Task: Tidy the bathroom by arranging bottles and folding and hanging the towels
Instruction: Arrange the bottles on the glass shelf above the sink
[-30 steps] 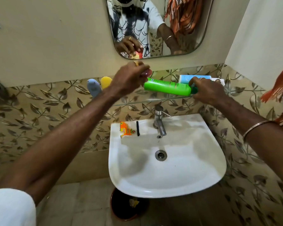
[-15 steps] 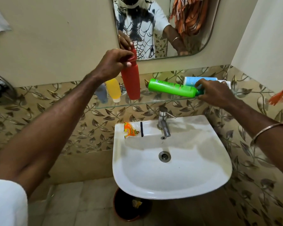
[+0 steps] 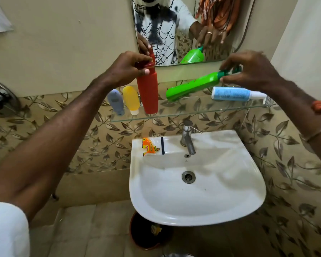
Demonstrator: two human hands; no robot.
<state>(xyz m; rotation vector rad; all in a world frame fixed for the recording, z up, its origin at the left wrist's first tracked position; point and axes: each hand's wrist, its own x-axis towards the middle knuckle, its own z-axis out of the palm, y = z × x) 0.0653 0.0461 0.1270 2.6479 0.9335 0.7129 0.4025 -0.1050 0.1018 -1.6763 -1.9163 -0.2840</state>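
Observation:
My left hand (image 3: 127, 68) grips the cap of a tall red bottle (image 3: 148, 91), held upright with its base at the glass shelf (image 3: 202, 110). My right hand (image 3: 248, 70) pinches the dark green cap end of a green bottle (image 3: 191, 88); the bottle is tilted, cap end raised, its base low near the shelf. A blue-and-white bottle (image 3: 235, 94) lies on its side on the shelf's right part. A grey-blue tube (image 3: 115, 102) and a yellow tube (image 3: 131, 99) stand cap-down at the shelf's left end. An orange towel (image 3: 219, 12) shows in the mirror.
A white basin (image 3: 230, 206) with a steel tap (image 3: 188, 138) hangs below the shelf; an orange sachet (image 3: 148, 146) lies on its left rim. A dark bin (image 3: 146, 236) sits on the floor beneath. A mirror (image 3: 185, 28) is above, a shower fitting (image 3: 0, 97) at left.
My right hand has lifted the green bottle's cap end, so it went from lying flat to tilted. The left hand has kept the red bottle upright and brought it nearer the shelf.

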